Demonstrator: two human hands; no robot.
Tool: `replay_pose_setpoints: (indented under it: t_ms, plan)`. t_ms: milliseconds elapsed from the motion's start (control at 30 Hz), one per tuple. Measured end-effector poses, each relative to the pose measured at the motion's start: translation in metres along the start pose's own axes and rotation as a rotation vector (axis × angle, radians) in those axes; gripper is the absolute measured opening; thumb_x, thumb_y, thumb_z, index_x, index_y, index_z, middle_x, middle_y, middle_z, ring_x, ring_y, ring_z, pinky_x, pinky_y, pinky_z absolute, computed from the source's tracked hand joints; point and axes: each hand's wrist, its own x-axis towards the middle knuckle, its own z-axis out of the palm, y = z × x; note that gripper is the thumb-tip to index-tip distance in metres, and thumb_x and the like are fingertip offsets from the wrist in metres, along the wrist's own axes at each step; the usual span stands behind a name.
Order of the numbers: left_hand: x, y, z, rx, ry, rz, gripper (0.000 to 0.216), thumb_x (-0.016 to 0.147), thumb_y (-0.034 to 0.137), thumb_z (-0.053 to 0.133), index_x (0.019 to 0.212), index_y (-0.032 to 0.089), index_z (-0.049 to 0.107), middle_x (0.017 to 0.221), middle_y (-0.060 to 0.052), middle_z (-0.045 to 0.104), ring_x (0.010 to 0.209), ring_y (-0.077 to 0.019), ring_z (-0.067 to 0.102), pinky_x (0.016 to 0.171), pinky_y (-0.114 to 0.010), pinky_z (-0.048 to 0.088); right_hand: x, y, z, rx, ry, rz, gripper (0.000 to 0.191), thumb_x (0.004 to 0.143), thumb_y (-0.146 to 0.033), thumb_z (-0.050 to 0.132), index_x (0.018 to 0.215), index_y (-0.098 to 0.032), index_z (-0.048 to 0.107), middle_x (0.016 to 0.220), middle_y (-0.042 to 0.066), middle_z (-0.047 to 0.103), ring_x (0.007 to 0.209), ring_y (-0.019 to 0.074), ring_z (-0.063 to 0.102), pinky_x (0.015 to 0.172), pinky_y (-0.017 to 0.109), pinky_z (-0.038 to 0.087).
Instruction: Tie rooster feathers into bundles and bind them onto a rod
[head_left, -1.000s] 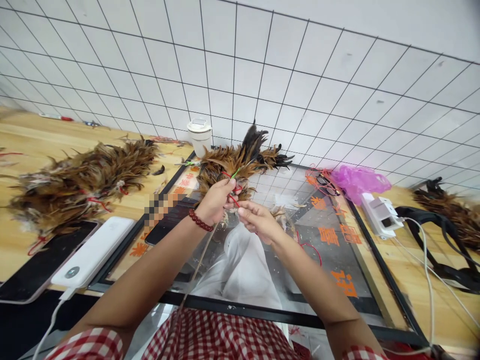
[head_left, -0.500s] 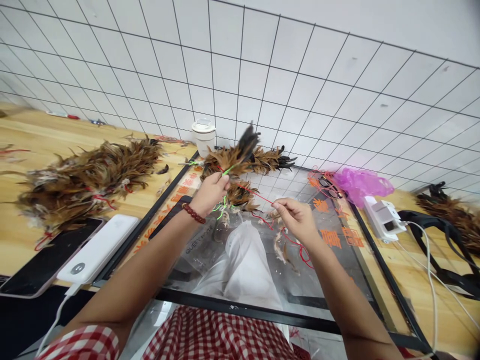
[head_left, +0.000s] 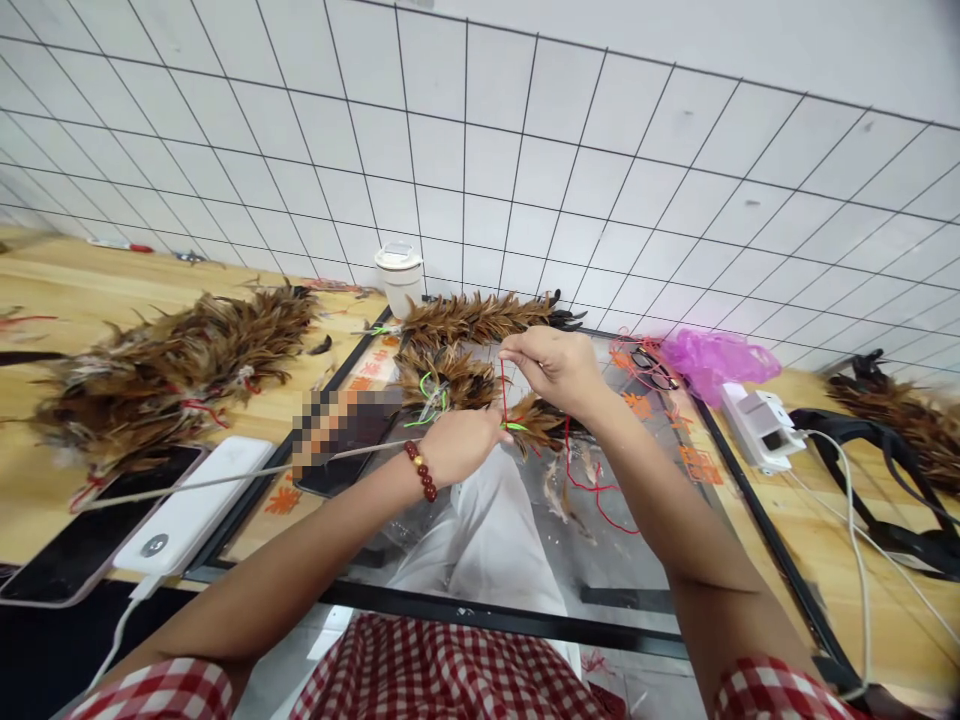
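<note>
My left hand [head_left: 466, 446], with a beaded bracelet on its wrist, is closed around a feather bundle [head_left: 546, 424]. The brown and dark feathers point right, bound with green and red near my fingers. A thin pale stick [head_left: 247, 481] runs left from this hand; how it joins the bundle is hidden. Above it, my right hand [head_left: 559, 368] pinches a red string [head_left: 503, 392] and holds it taut, upright over the binding. More red string [head_left: 581, 475] trails below my right hand onto the glass. Behind lie further feather bundles [head_left: 480, 320] with green ties.
A black-framed glass panel [head_left: 510, 625] lies under my hands. Left are a feather pile [head_left: 176, 370], a phone [head_left: 90, 550] and a power bank [head_left: 196, 508]. A white cup [head_left: 400, 283] stands behind. Right are a pink bag [head_left: 716, 362], a charger block [head_left: 761, 428] and cables.
The feather bundle has swung from pointing up to pointing right, and my left hand has lowered. My right hand has moved up and left, bringing the red string from slanting to upright. The stick now shows.
</note>
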Motion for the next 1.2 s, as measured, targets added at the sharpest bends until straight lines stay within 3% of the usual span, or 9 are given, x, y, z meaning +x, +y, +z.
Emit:
replay_pose_setpoints:
  t_ms: [167,267,367,567,767,900,1067,1133,1200]
  plan:
    - [-0.017,0.019,-0.012,0.059,0.031,0.046,0.032,0.091,0.042,0.045,0.101,0.015,0.057,0.082,-0.016,0.067,0.077,-0.0292,0.066,0.066,-0.032,0.044,-0.002,0.050,0.018,-0.166,-0.125,0.121,0.018,0.082,-0.036,0.064,0.079,-0.022,0.074,0.077,0.004,0.067,0.074,0.0161,0.058,0.062,0.025,0.034]
    - [-0.024,0.026,-0.021,0.017,0.079,0.027,0.037,0.089,0.043,0.047,0.116,0.019,0.054,0.086,-0.014,0.068,0.077,-0.0267,0.066,0.067,-0.031,0.043,-0.015,0.072,0.032,0.153,-0.310,0.203,0.027,0.076,-0.044,0.067,0.072,-0.019,0.074,0.066,0.001,0.066,0.064,0.0132,0.056,0.059,0.023,0.036]
    - [-0.027,0.024,-0.028,-0.079,-0.005,0.104,0.030,0.088,0.045,0.049,0.105,0.022,0.060,0.084,-0.011,0.069,0.077,-0.0257,0.065,0.068,-0.030,0.043,-0.035,0.079,0.038,0.457,-0.433,0.330,0.039,0.073,-0.054,0.065,0.073,-0.015,0.073,0.062,0.000,0.065,0.057,0.0115,0.053,0.057,0.022,0.039]
    - [-0.035,-0.008,-0.043,-0.236,-0.023,0.014,0.019,0.085,0.037,0.054,0.087,0.020,0.062,0.076,-0.007,0.066,0.075,-0.0227,0.062,0.070,-0.028,0.042,-0.087,0.092,0.003,0.516,-0.575,0.553,0.040,0.071,-0.053,0.066,0.074,-0.014,0.072,0.066,0.001,0.064,0.061,0.0115,0.052,0.062,0.025,0.042]
    - [-0.034,-0.029,-0.070,-0.983,0.239,-0.180,0.026,0.083,0.041,0.057,0.073,0.017,0.053,0.061,0.000,0.047,0.052,-0.0095,0.040,0.046,-0.018,0.030,-0.135,0.100,-0.028,0.459,-0.559,0.695,0.039,0.073,-0.054,0.062,0.071,-0.016,0.069,0.067,0.004,0.063,0.064,0.0145,0.051,0.065,0.029,0.041]
    - [-0.030,-0.028,-0.092,-1.463,0.186,-0.312,0.031,0.088,0.043,0.052,0.072,0.016,0.047,0.056,0.004,0.033,0.042,-0.0035,0.018,0.038,-0.015,0.012,-0.147,0.101,-0.033,0.377,-0.700,0.733,0.033,0.074,-0.047,0.059,0.071,-0.017,0.071,0.066,0.003,0.062,0.062,0.0151,0.050,0.062,0.029,0.040]
    - [-0.032,-0.019,-0.116,-1.688,0.191,-0.326,0.031,0.096,0.033,0.034,0.075,0.015,0.047,0.059,0.002,0.034,0.043,-0.0040,0.019,0.037,-0.014,0.013,-0.131,0.103,-0.041,0.342,-0.908,0.649,0.026,0.073,-0.038,0.062,0.075,-0.015,0.074,0.071,0.004,0.067,0.067,0.0156,0.057,0.065,0.027,0.042]
    - [-0.034,-0.016,-0.118,-1.704,0.233,-0.354,0.029,0.096,0.028,0.032,0.076,0.014,0.049,0.058,0.003,0.031,0.043,-0.0036,0.016,0.036,-0.013,0.012,-0.116,0.106,-0.038,0.342,-0.806,0.585,0.027,0.074,-0.038,0.064,0.088,-0.017,0.075,0.082,0.005,0.070,0.074,0.0167,0.060,0.069,0.027,0.044]
    - [-0.034,-0.015,-0.116,-1.724,0.248,-0.363,0.027,0.096,0.028,0.035,0.077,0.014,0.049,0.058,0.004,0.031,0.043,-0.0031,0.015,0.036,-0.013,0.012,-0.096,0.107,-0.024,0.248,-0.496,0.524,0.026,0.078,-0.033,0.063,0.097,-0.019,0.073,0.093,0.006,0.070,0.082,0.0178,0.062,0.074,0.029,0.045]
